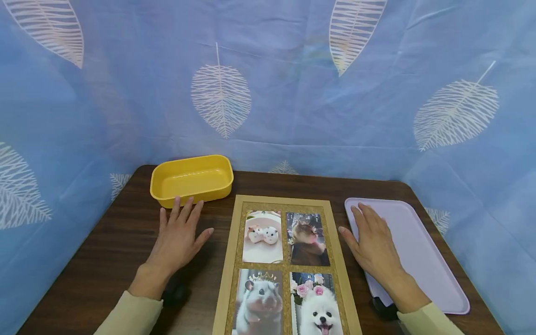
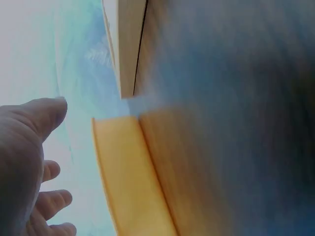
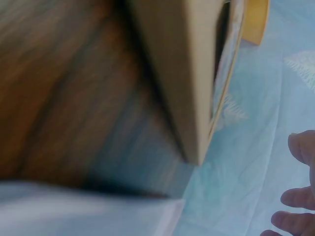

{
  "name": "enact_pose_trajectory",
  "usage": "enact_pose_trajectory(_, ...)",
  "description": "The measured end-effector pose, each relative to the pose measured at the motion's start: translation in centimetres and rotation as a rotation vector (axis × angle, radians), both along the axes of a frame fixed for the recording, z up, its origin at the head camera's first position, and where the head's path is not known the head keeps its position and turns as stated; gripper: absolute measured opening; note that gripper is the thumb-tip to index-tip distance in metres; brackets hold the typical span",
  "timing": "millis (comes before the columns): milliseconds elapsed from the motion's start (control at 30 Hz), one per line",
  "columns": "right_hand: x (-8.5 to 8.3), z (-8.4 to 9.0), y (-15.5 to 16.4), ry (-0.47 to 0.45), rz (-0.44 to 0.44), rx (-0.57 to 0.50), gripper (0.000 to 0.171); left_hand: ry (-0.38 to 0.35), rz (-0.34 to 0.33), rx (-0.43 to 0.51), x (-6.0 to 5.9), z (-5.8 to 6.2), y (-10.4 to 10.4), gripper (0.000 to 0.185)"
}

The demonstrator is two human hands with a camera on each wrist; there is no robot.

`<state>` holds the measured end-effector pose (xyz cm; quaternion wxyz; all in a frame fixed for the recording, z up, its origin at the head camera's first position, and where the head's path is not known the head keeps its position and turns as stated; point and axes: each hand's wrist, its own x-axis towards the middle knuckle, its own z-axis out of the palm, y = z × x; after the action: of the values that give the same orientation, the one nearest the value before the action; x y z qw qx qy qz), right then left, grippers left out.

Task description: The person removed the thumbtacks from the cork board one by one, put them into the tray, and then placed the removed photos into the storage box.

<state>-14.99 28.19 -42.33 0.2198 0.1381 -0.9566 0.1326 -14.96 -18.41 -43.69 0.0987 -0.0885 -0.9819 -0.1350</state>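
Note:
My left hand [image 1: 176, 239] hovers over the dark wooden table between the yellow bin [image 1: 192, 179] and the cork board [image 1: 286, 232], fingers spread and holding nothing. On the other side, my right hand [image 1: 374, 242] is above the left part of the lilac tray [image 1: 418, 251], its fingers straight and nothing in them. The board has a light wooden frame and carries several animal pictures, among them two hamsters in a bowl [image 1: 263, 237], a crowned hamster [image 1: 259, 302] and a white dog with pink flowers [image 1: 316, 304]. Its lower end runs out of the head view.
The dark brown table [image 1: 113, 251] has rounded back corners. Behind and beside it hangs a blue cloth [image 1: 284, 102] with white leaf prints. The yellow bin stands at the back left with its inside bare; the flat tray lies along the right edge.

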Motion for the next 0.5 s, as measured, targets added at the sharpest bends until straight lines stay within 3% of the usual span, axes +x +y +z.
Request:
enact_pose_trajectory(233, -1.7, 2.2, -3.8, 0.021, 0.117, 0.002, 0.067, 0.050, 0.027, 0.018, -1.0, 1.7, -2.9, 0.075)
enact_pose_trajectory(500, -4.3, 3.5, -11.4, -0.001, 0.268, 0.112, 0.067, 0.086, 0.042, 0.015, -2.5, 2.8, -5.9, 0.081)
